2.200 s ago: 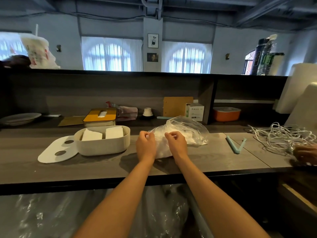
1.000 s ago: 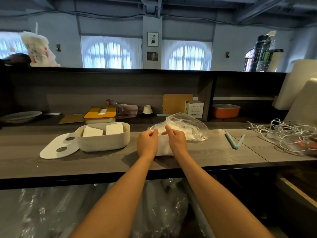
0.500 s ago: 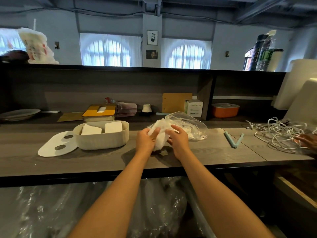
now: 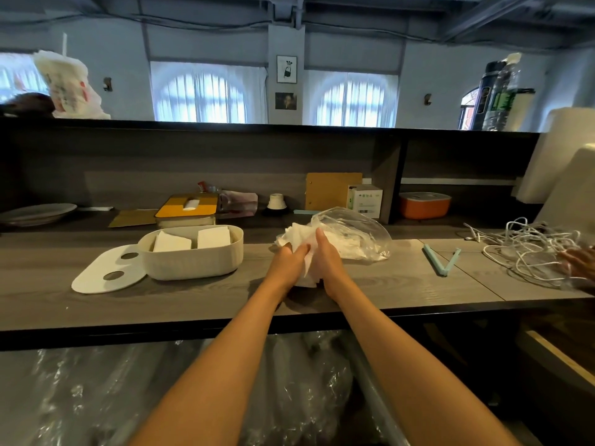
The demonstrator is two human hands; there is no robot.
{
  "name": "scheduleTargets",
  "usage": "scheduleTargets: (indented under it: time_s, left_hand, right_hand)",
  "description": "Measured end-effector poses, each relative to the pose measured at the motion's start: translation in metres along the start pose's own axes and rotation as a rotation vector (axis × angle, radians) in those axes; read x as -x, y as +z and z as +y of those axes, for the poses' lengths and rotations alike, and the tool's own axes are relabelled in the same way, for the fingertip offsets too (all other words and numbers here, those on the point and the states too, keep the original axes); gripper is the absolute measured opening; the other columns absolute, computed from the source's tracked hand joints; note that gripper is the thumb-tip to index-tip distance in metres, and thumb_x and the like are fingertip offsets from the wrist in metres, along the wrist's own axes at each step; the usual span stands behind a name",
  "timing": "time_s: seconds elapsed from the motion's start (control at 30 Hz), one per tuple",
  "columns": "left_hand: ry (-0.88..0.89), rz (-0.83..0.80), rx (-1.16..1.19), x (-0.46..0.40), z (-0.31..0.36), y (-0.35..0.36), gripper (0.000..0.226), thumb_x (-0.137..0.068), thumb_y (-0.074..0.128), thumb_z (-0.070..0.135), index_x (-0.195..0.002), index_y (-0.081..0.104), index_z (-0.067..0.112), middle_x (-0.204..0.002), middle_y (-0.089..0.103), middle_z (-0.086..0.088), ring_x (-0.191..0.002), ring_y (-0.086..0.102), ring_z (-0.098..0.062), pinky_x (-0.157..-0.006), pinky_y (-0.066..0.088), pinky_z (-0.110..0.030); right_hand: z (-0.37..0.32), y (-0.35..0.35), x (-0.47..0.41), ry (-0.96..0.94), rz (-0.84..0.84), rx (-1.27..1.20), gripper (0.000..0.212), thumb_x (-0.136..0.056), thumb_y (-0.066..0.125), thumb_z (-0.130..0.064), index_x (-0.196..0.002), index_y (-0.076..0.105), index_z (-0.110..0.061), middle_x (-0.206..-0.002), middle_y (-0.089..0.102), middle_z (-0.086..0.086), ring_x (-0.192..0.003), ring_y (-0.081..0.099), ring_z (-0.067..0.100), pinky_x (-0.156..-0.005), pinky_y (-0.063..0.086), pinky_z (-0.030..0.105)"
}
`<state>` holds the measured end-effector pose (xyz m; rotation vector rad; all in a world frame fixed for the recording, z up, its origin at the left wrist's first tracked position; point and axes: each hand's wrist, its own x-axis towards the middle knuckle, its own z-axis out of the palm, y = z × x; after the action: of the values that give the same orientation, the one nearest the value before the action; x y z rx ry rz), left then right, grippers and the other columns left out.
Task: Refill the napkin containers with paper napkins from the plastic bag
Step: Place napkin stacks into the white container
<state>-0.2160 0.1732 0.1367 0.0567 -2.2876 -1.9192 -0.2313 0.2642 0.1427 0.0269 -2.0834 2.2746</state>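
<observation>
Napkins (image 4: 301, 239) gripped between left hand (image 4: 286, 257) and right hand (image 4: 325, 257), beside plastic bag (image 4: 357, 231).

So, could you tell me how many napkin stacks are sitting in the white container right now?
2: one stack in the left part of the white container and another stack to its right. Napkins lying lower inside would be hidden by the wall.

We see a long grey wooden worktop (image 4: 199, 300). On it sit a cream box (image 4: 193, 257) with its flat lid (image 4: 108, 275) beside it, a clear plastic bag (image 4: 357, 233), a blue clip (image 4: 441, 260) and a heap of white cords (image 4: 528, 249).
</observation>
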Motion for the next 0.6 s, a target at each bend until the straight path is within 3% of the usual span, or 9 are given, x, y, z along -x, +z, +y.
scheduleTargets:
  time_s: [0.07, 0.13, 0.23, 0.33, 0.4, 0.47, 0.6]
  left_hand:
    - [-0.023, 0.034, -0.015, -0.004, 0.000, 0.002, 0.048, -0.102, 0.044, 0.045, -0.139, 0.050, 0.015, -0.127, 0.061, -0.007, -0.114, 0.059, -0.026, -0.102, 0.048, -0.044]
    - [-0.061, 0.120, 0.027, -0.006, -0.002, 0.001, 0.050, -0.103, 0.042, 0.047, -0.137, 0.049, 0.012, -0.123, 0.061, -0.006, -0.108, 0.059, -0.024, -0.096, 0.050, -0.040]
    - [-0.068, 0.271, 0.206, -0.010, -0.006, -0.007, 0.047, -0.103, 0.043, 0.045, -0.132, 0.053, 0.009, -0.116, 0.062, -0.007, -0.100, 0.059, -0.022, -0.087, 0.049, -0.037]
    - [-0.083, 0.322, 0.331, -0.010, -0.008, -0.013, 0.043, -0.102, 0.046, 0.041, -0.133, 0.052, 0.012, -0.118, 0.062, -0.006, -0.103, 0.059, -0.023, -0.087, 0.049, -0.037]
    - [-0.068, 0.303, 0.410, -0.009, -0.009, -0.014, 0.034, -0.099, 0.055, 0.039, -0.125, 0.056, 0.017, -0.104, 0.064, 0.000, -0.091, 0.061, -0.017, -0.077, 0.050, -0.033]
    - [-0.038, 0.309, 0.447, -0.006, -0.007, -0.014, 0.027, -0.094, 0.063, 0.037, -0.114, 0.056, 0.021, -0.093, 0.062, 0.007, -0.083, 0.059, -0.009, -0.065, 0.047, -0.026]
    - [-0.008, 0.395, 0.415, -0.004, -0.008, -0.017, 0.026, -0.089, 0.072, 0.025, -0.112, 0.059, 0.023, -0.104, 0.066, 0.002, -0.091, 0.061, -0.013, -0.067, 0.050, -0.024]
  right_hand:
    - [0.000, 0.000, 0.003, -0.021, -0.037, -0.001, 0.056, -0.106, 0.024, -0.044, -0.148, 0.037, -0.010, -0.148, 0.043, 0.011, -0.134, 0.043, 0.025, -0.108, 0.035, 0.035]
    - [-0.001, -0.001, 0.008, -0.057, -0.084, -0.016, 0.047, -0.106, 0.026, -0.041, -0.139, 0.047, -0.014, -0.138, 0.052, 0.008, -0.117, 0.054, 0.019, -0.096, 0.044, 0.029]
    - [0.004, -0.001, 0.007, -0.147, -0.154, 0.255, 0.033, -0.102, 0.047, -0.030, -0.126, 0.059, -0.012, -0.129, 0.061, 0.007, -0.111, 0.058, 0.018, -0.095, 0.048, 0.031]
    - [0.009, -0.002, 0.005, -0.209, -0.252, 0.467, 0.026, -0.092, 0.062, -0.016, -0.117, 0.066, -0.013, -0.103, 0.068, 0.000, -0.092, 0.063, 0.012, -0.076, 0.050, 0.023]
    - [0.010, -0.003, 0.005, -0.212, -0.227, 0.401, 0.016, -0.090, 0.059, -0.009, -0.101, 0.069, -0.013, -0.086, 0.065, -0.001, -0.079, 0.060, 0.011, -0.067, 0.046, 0.020]
    - [0.011, -0.003, 0.004, -0.198, -0.177, 0.375, 0.016, -0.089, 0.055, -0.007, -0.092, 0.070, -0.012, -0.080, 0.062, 0.002, -0.079, 0.057, 0.017, -0.066, 0.044, 0.024]
    - [0.011, -0.004, 0.000, -0.204, -0.038, 0.355, 0.033, -0.087, 0.057, -0.005, -0.118, 0.067, -0.011, -0.103, 0.066, 0.006, -0.093, 0.060, 0.019, -0.073, 0.050, 0.027]
